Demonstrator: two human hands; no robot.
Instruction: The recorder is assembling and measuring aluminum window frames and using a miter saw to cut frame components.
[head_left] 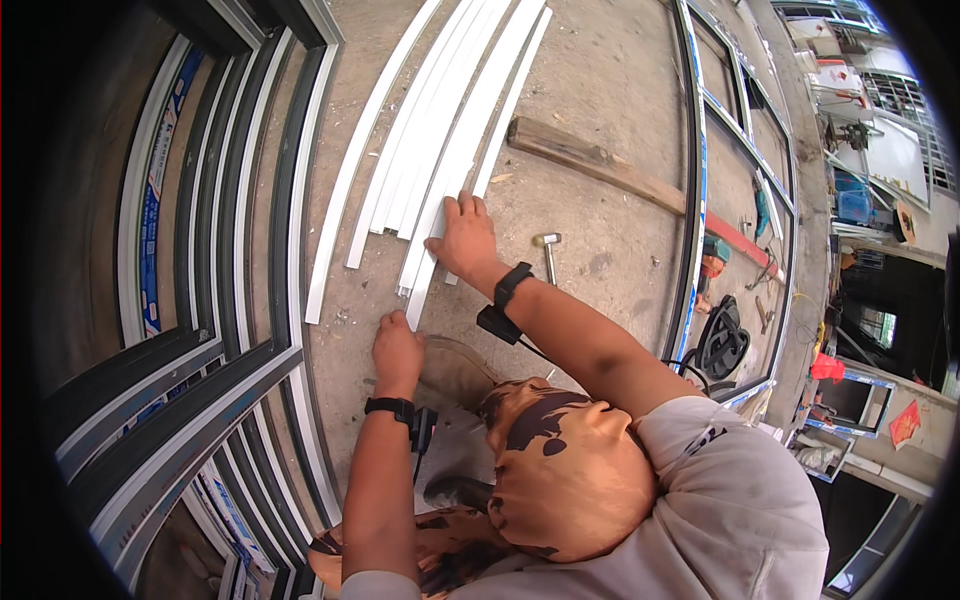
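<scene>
At the left, dark window frames with white edges stand close together. Next to them, white strips lie on the concrete floor, nearly side by side, and their near ends are not even. The left hand is at the near end of one strip; its fingers are bent, but I cannot tell whether they are closed on this end. The right hand lies farther along over the strips, with the thumb apart from the fingers, so it is partly open; whether it grips a strip, I cannot tell. To the right of this hand, a small hammer lies on the floor. Beyond it, a wooden beam reaches to a large frame, and a power drill is farther right.
</scene>
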